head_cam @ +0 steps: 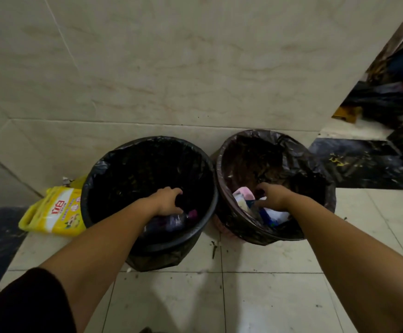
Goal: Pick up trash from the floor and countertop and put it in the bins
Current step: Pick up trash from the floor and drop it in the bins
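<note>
Two round bins lined with black bags stand side by side against the tiled wall. My left hand (168,200) reaches into the left bin (99,169), fingers and thumb curved apart with a dark gap between them. A clear plastic bottle (171,222) with a purple label lies just under the wrist, against the bin's near wall. My right hand (273,198) reaches into the right bin (222,150), fingers pointing down onto a pile of white, blue and pink wrappers (243,197). The fingers hide whether they pinch any of it.
A yellow detergent bag (54,211) leans on the floor left of the left bin. Small bits of debris (214,249) lie on the pale floor tiles in front of the bins. A black bag and clutter (387,102) fill the opening at the right.
</note>
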The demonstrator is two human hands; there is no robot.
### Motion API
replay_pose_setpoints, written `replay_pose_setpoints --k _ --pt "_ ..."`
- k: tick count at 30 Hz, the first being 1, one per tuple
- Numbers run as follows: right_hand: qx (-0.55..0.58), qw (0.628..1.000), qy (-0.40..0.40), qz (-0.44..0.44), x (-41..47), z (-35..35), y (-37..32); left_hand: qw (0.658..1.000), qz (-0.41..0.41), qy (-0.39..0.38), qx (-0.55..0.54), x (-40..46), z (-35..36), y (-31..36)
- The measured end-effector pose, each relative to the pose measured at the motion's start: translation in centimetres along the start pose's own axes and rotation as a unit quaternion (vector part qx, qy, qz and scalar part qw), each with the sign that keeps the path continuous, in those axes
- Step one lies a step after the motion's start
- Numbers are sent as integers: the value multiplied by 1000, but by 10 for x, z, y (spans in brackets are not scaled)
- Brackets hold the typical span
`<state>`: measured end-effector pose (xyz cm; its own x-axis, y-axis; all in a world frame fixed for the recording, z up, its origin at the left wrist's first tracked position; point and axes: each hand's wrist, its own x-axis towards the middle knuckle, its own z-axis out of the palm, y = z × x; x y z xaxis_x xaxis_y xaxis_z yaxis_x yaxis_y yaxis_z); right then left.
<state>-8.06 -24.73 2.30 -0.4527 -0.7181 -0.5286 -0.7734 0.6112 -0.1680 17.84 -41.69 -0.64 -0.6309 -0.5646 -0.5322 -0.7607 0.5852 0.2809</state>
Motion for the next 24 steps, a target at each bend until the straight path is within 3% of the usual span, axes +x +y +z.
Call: replay_pose_setpoints --k 6,9,14,18,24 --pt "46 996 72 -22 -30 -61 0 996 15 87 12 -35 -73 22" --pt "55 986 149 -57 -52 -85 -2 986 45 163 4 -59 -109 51" --pt "36 958 269 -96 -83 -83 11 952 107 288 -2 -78 -106 123" --pt "-8 954 288 -86 -106 -69 43 957 122 264 18 -75 -77 182" --pt "1 968 245 -48 -188 -143 106 973 134 184 23 -121 -111 288"
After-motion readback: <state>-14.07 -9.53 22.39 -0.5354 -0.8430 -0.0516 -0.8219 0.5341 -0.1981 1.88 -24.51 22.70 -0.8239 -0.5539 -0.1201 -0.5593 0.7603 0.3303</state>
